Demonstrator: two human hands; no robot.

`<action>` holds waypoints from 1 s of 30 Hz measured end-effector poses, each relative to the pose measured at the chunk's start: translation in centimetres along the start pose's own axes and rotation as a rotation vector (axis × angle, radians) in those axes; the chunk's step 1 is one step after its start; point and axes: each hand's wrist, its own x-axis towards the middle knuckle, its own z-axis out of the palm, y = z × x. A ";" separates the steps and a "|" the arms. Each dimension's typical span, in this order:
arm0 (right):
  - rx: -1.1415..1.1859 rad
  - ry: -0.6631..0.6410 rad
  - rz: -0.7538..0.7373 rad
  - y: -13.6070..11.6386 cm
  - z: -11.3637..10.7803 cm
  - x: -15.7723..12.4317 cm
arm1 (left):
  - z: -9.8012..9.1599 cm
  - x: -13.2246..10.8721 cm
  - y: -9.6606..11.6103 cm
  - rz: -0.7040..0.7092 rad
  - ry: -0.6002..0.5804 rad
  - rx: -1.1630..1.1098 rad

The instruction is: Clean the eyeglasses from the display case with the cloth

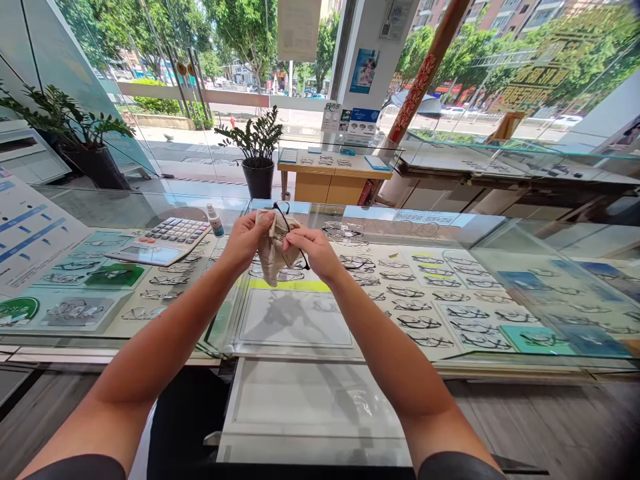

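Beige soft cloth [271, 257] wraps thin black-rimmed glasses [286, 227] — pinched by left hand [246, 239] and right hand [311, 248] above the glass counter [350, 333].

a glass display counter [530, 362] spans the middle of the frame. big windows [550, 60] across the top admit bright daylight; a potted plant [257, 150] and wooden table [325, 188] stand upper centre.

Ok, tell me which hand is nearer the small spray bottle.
Left. The left hand sits just right of the spray bottle; the right hand is farther right, past the cloth and eyeglasses.
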 end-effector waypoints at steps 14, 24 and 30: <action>0.081 -0.037 0.051 0.4 -0.2 0.2 | -0.2 -0.5 0.3 -0.002 -0.068 0.116; -0.067 -0.070 -0.033 0.6 0.0 -0.1 | 0.7 -0.6 1.0 -0.081 -0.010 -0.013; -0.096 -0.082 -0.059 0.8 0.2 -0.1 | 0.4 -0.5 1.0 -0.069 0.007 -0.019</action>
